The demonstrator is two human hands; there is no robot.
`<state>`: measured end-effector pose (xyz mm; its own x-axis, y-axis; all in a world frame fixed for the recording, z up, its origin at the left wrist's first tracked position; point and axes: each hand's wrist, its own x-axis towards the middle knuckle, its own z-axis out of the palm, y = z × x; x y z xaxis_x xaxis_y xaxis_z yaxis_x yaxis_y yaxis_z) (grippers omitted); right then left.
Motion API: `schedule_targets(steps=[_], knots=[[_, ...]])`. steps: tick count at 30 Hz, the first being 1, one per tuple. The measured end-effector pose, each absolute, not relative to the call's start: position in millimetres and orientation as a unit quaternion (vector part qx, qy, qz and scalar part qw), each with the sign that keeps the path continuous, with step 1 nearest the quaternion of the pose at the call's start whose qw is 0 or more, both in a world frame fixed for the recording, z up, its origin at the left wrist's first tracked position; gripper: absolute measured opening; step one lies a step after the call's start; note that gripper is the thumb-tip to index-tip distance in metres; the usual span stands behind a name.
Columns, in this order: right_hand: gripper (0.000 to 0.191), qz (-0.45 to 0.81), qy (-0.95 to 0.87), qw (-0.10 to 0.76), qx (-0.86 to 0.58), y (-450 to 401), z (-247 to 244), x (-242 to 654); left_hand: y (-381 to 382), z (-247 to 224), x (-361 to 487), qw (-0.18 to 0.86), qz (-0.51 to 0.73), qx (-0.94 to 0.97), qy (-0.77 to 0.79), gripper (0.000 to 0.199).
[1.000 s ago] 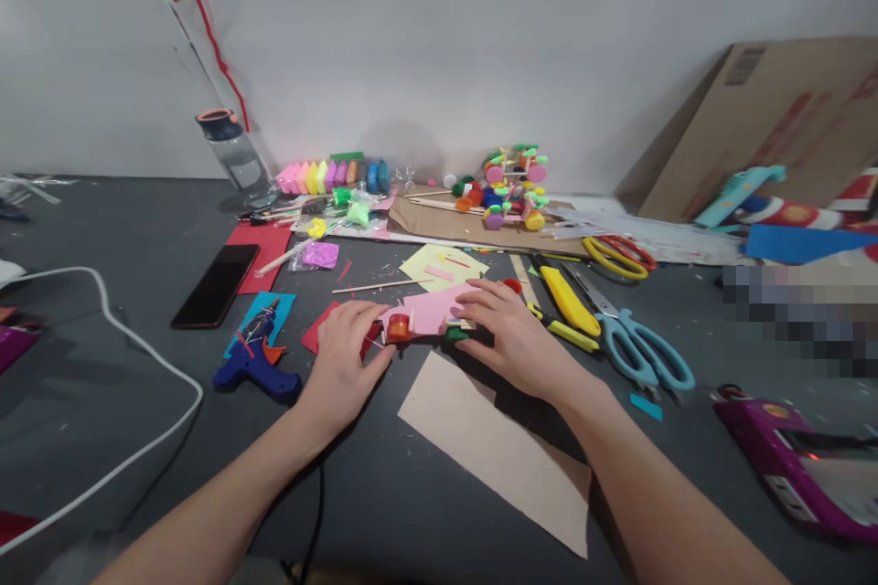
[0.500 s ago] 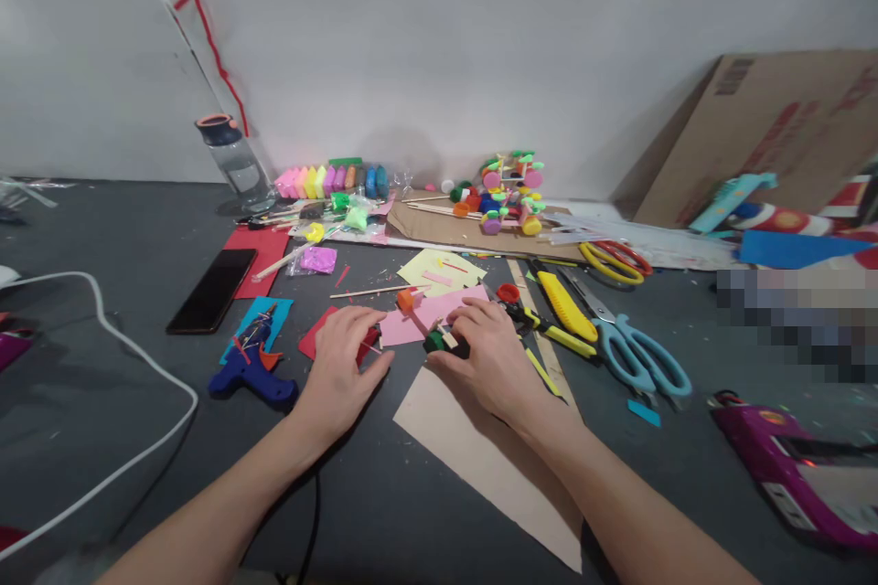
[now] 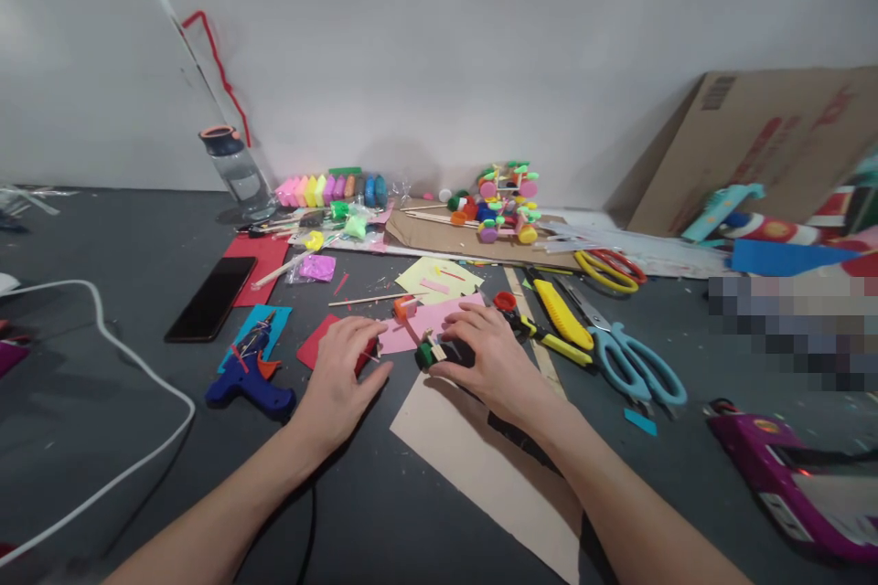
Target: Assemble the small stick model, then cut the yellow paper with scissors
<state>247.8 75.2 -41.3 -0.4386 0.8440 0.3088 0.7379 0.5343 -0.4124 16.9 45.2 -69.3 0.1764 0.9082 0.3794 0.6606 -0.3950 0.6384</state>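
My right hand (image 3: 490,361) grips a small craft piece (image 3: 432,352) made of a green bottle cap and wooden sticks, at the near edge of a pink paper sheet (image 3: 429,320). An orange cap on a stick (image 3: 403,307) lies tilted across that pink sheet. My left hand (image 3: 339,375) rests flat on the dark table, fingers over a red paper piece (image 3: 316,340). A tan cardboard sheet (image 3: 480,466) lies just in front of both hands.
A blue glue gun (image 3: 248,375) and black phone (image 3: 211,297) lie to the left, with a white cable (image 3: 123,366). Yellow utility knives (image 3: 562,315), blue scissors (image 3: 637,356) and yellow-red scissors (image 3: 610,267) sit right. A cap-and-stick model (image 3: 506,201), clay packs (image 3: 329,189), a bottle (image 3: 237,169) stand behind.
My right hand pulled the green-capped end of the craft piece toward me, so its orange-capped end swung away onto the pink sheet. The left hand stayed put. The view tilted up slightly.
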Motion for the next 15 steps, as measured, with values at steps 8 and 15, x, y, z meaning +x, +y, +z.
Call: schedule_targets(steps=[8,15], knots=[[0.014,0.103,-0.798,0.363,-0.469,78.0,-35.0,255.5,53.2,-50.9,-2.8,0.115,0.451,0.683,0.563,0.014],[0.014,0.09,-0.789,0.396,-0.46,78.2,-30.9,257.9,59.5,-49.9,-8.4,0.11,0.364,0.725,0.575,0.009]])
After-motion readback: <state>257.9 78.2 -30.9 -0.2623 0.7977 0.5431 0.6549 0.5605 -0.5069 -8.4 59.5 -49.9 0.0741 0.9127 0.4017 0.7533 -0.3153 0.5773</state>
